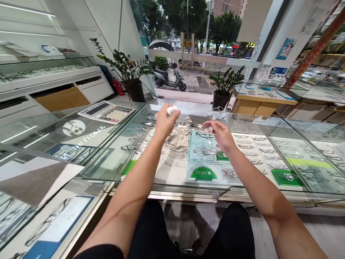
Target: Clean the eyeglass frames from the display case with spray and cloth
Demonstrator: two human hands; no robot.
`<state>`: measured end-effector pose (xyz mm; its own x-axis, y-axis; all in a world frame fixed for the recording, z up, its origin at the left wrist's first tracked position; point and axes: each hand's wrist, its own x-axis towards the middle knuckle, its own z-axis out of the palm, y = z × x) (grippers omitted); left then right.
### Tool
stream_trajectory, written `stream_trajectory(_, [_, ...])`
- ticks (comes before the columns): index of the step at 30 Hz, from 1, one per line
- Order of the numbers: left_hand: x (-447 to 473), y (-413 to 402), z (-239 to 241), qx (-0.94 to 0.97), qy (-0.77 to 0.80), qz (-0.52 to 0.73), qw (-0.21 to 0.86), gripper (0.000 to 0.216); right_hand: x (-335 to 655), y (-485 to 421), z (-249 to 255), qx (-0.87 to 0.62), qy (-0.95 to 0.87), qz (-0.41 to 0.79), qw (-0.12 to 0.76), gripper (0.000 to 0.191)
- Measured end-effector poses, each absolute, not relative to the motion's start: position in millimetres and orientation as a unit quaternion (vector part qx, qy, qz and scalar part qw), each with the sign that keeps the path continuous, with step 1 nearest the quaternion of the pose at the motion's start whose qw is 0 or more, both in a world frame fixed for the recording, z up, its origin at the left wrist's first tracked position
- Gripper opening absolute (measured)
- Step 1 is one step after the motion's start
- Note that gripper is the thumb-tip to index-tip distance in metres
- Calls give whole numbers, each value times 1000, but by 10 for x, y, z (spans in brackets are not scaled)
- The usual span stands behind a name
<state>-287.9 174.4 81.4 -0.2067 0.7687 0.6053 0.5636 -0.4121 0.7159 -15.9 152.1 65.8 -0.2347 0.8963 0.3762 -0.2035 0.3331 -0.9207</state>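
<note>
My left hand is raised over the glass display counter, fingers closed round a small white object that I cannot name. A pale cloth lies on the glass just below that hand. My right hand is pinched on a pair of clear rimless glasses, holding them above the counter top. Rows of spectacle frames lie inside the case under the glass.
A calculator sits on the left counter. Potted plants stand by the glass shopfront, with a scooter outside. More display cases run along the right. My knees are under the counter edge.
</note>
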Motion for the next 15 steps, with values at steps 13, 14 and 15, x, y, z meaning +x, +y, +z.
stream_trajectory(13, [-4223,1847,725,304,841,443,61,45,-77,1635,560,-298,-575,506,570,27])
stream_trajectory(14, [-4249,1840,717,292,853,427,70,53,-70,1639,554,-298,-579,503,569,27])
stream_trajectory(15, [-4270,1840,706,281,862,414,78,61,-66,1641,551,-300,-582,498,568,27])
